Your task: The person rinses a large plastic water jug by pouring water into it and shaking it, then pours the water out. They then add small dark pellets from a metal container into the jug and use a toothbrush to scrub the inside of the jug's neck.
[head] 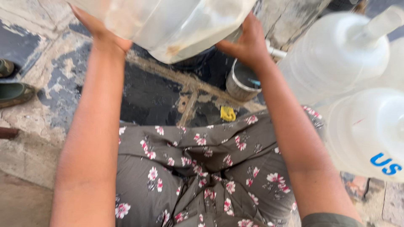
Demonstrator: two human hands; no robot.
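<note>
I grasp the big clear water jug (168,25) between my left hand (99,31) and right hand (248,42), lifted above the wet floor (151,96); it is not yet set down.

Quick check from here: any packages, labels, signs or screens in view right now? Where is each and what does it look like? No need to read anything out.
Held jug: top centre, between left hand and right hand; clear plastic, no label showing.
Upper jug: top right, rounded translucent white, narrow neck, no label showing.
Lower jug: right edge, translucent white, with blue printed lettering low on its side.
No signs or screens.
</note>
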